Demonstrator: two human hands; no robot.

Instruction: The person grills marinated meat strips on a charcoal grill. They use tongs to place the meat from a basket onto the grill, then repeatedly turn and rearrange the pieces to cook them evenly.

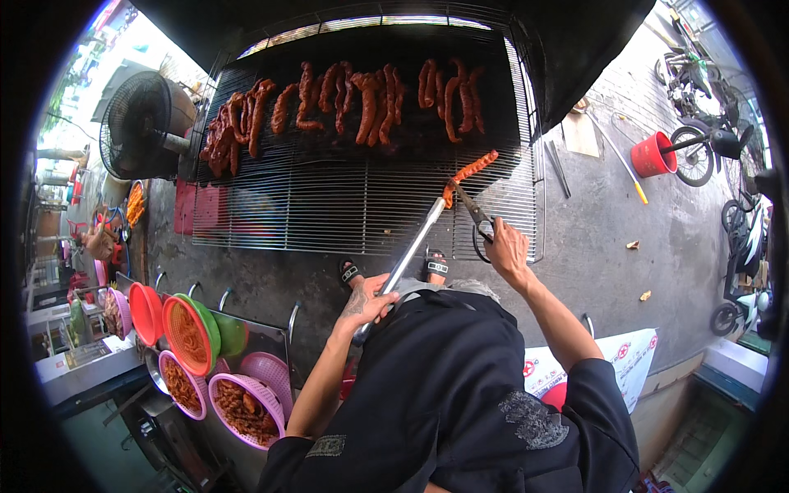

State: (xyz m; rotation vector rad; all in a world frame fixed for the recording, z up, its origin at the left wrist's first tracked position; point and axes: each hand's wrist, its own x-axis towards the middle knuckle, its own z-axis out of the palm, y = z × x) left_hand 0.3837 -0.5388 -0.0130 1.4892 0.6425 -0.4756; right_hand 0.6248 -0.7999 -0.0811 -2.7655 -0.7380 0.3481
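My left hand [370, 302] grips long metal tongs [413, 243], whose tips hold the lower end of a reddish strip of meat [476, 166] above the near part of a wire grill rack [320, 203]. My right hand [509, 249] is closed round the handles of dark metal scissors [473, 206]; their blades meet the strip just above the tongs' tips. Whether they cut into it cannot be told. Many more strips of meat [368, 108] lie in a row on the far, dark part of the rack, with a denser pile [222, 138] at its left end.
A black fan [138, 126] stands left of the rack. At lower left, pink baskets of meat [245, 410] and a green-rimmed basket [191, 333] rest on a metal table. To the right are a pair of metal rods [557, 169], a red bucket [653, 154] and parked motorbikes [693, 154].
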